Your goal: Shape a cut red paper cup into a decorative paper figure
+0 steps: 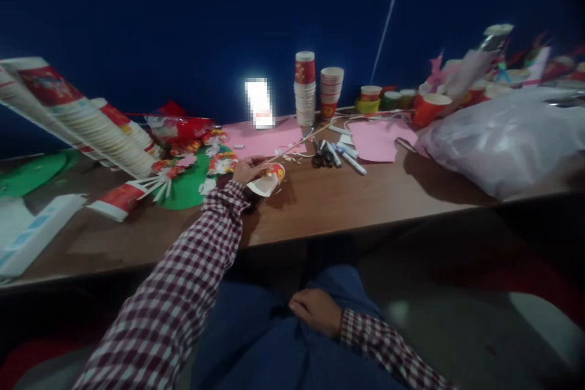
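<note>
My left hand (248, 169) reaches over the wooden table, its fingers closed on the near end of a thin stick (299, 145) that slants up to the right. Against those fingers lies a cut red and white paper cup (269, 180); whether it is joined to the stick is unclear. Down on my lap rests my right hand (319, 311), fingers curled together with nothing visible in them. Small paper scraps (292, 159) lie just beyond the cup.
Scissors (323, 156) and markers (354, 161) lie right of the cup. Behind stand stacked cups (305, 94) and a bright phone (259, 103). Leaning cup stacks (91, 122) and green card (187, 186) are left; a plastic bag (507, 140) bulges right.
</note>
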### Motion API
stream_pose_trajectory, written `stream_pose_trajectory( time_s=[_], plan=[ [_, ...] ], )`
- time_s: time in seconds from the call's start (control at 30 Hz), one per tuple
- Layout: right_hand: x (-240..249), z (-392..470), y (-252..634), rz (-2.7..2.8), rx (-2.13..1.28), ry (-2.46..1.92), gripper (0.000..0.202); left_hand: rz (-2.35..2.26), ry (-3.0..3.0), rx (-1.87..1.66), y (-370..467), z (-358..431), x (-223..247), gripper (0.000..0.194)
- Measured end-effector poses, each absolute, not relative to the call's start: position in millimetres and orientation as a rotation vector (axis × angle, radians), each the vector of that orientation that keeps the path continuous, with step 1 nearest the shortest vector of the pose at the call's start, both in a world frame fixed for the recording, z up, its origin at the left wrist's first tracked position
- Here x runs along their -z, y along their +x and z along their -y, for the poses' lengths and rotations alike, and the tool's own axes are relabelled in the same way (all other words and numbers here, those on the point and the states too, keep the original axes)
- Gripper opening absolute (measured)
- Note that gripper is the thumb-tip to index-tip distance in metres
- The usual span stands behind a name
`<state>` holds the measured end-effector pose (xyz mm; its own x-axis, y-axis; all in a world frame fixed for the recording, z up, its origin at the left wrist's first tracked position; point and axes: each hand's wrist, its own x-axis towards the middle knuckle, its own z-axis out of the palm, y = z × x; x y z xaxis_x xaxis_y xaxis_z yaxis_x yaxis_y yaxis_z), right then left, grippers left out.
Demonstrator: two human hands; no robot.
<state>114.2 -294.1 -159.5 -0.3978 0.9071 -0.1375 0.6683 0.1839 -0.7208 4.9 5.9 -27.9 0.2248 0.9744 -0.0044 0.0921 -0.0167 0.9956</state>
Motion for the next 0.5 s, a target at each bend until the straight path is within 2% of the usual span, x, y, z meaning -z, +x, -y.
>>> stream_pose_trajectory(
  time_s=[0.13, 0.23, 0.5],
  plan=[
    [176.5, 289.9, 104.4, 2.213, -1.187, -1.452, 0.034, -1.093, 1.376, -1.003, 3.3, -9.3, 36.4, 0.036],
    [186.7, 283.2, 95.1, 2.257, -1.282, -1.405, 0.029, -0.974, 1.335, -1.050, 1.8, -12.2, 43.4, 0.030],
    [214.4, 248.3, 77.6, 2.305, -1.409, -1.365, 0.024, -0.893, 1.271, -1.063, 0.5, -8.6, 42.2, 0.029]
  ],
)
